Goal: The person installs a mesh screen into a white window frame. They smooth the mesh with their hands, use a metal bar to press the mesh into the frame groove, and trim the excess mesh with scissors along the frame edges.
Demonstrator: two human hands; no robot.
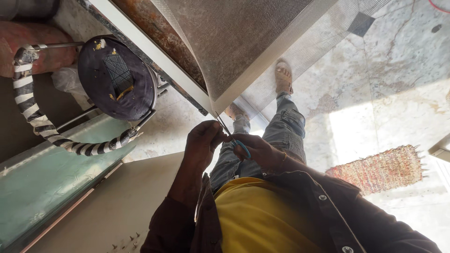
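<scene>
Head view: blue-handled scissors (236, 140) gripped in right hand (255, 149), blades at corner of grey mesh sheet (243, 42); left hand (202, 140) pinched shut on mesh edge. Nearby, white frame bar (154, 54), round black stool (117, 77), striped hose (33, 115).

1. From my remote seat, the mesh sheet (243, 42) reads as fine woven wire, grey and matt, see-through where it hangs over the floor.
2. Just below the mesh, the scissors (234, 138) show thin bare-metal blades and a glossy blue plastic handle.
3. Left of the mesh, the round stool seat (115, 77) looks like dull black plastic with a ribbed patch.
4. Beside the mesh, the frame bar (154, 51) is smooth and white, against rusty rough metal.
5. Under the mesh, the floor (398, 84) is polished mottled stone.
</scene>
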